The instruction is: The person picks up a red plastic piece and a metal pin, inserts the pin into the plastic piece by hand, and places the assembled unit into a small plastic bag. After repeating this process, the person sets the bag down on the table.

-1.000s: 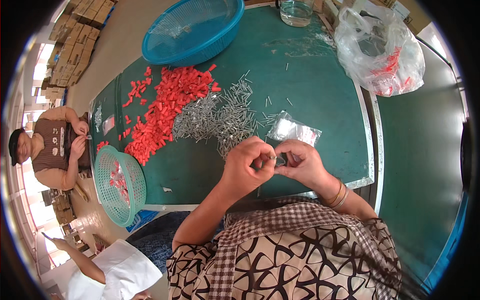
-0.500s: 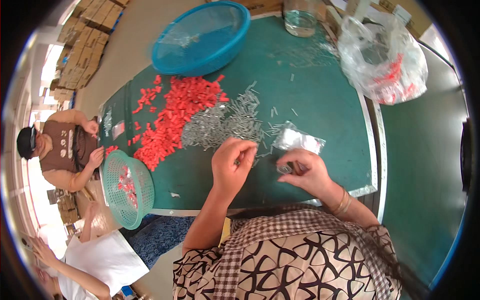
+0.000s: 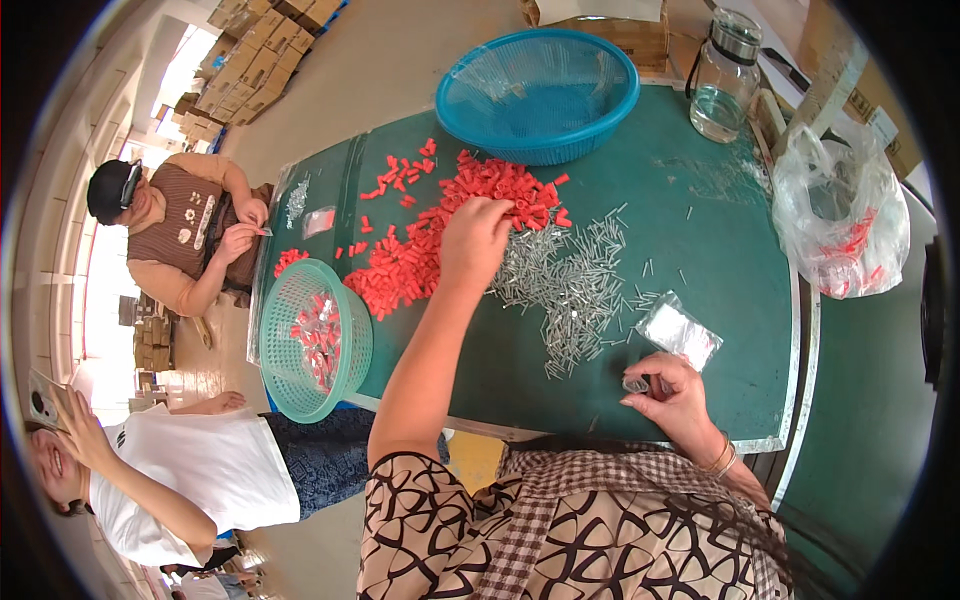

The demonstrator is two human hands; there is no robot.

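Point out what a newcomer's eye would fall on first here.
Most likely the bright red pieces, heaped left of centre on the green table, with grey pins spread along their right side. Next, the left hand over the heap's right part, and the right hand holding clear plastic towards the table's near edge. Beyond the heap, the big blue basket stands out at the far edge.

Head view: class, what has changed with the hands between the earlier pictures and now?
The left hand has moved forward and leftward, away from the right hand, to the red pieces; whether it grips one is unclear. The right hand still holds the clear plastic. The metal pins and green basket stay put, though the view has shifted.
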